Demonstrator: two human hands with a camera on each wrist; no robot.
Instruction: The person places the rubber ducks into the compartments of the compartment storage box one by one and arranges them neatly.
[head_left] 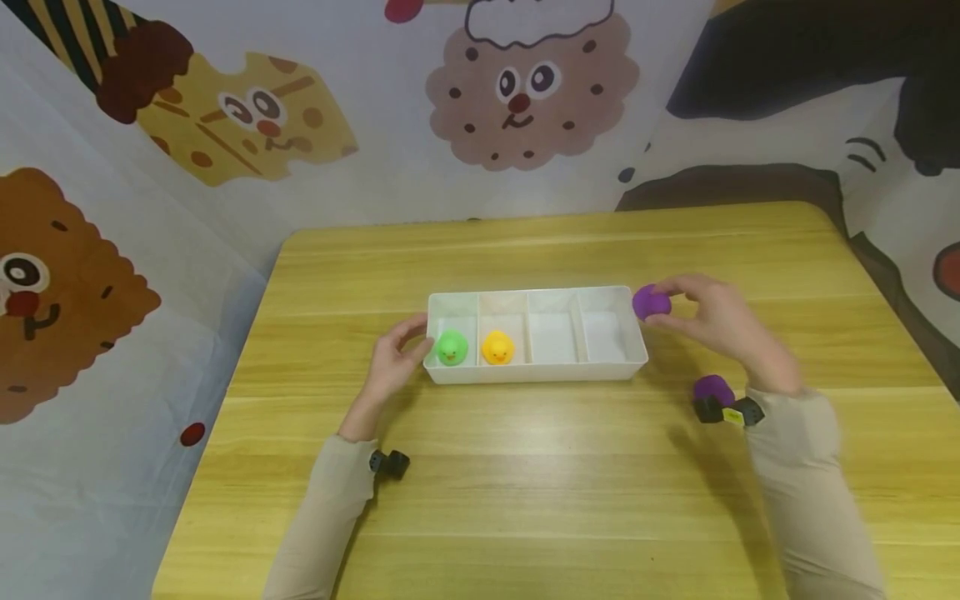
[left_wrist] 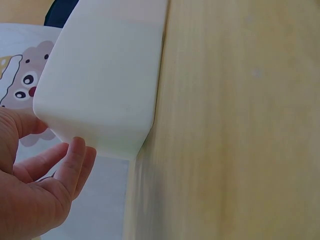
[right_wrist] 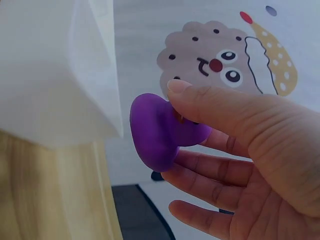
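A long white box [head_left: 536,372] with a row of compartments lies on the table. A green rubber duck [head_left: 452,348] sits in its leftmost compartment. The compartment beside that one holds a yellow rubber duck [head_left: 498,348]. At the box's right end, my right hand [head_left: 708,317] pinches a purple rubber duck [head_left: 651,302] between thumb and fingers; the right wrist view shows the purple duck [right_wrist: 152,132] close beside the white wall. My left hand [head_left: 393,358] is at the box's left end, its thumb [left_wrist: 32,122] touching near the corner and its fingers loosely bent.
Another purple object [head_left: 712,389] lies on the table under my right wrist, partly covered by the wrist camera [head_left: 727,411]. The wooden table [head_left: 525,483] reaches back to a cloth [head_left: 390,150] printed with cartoon snacks.
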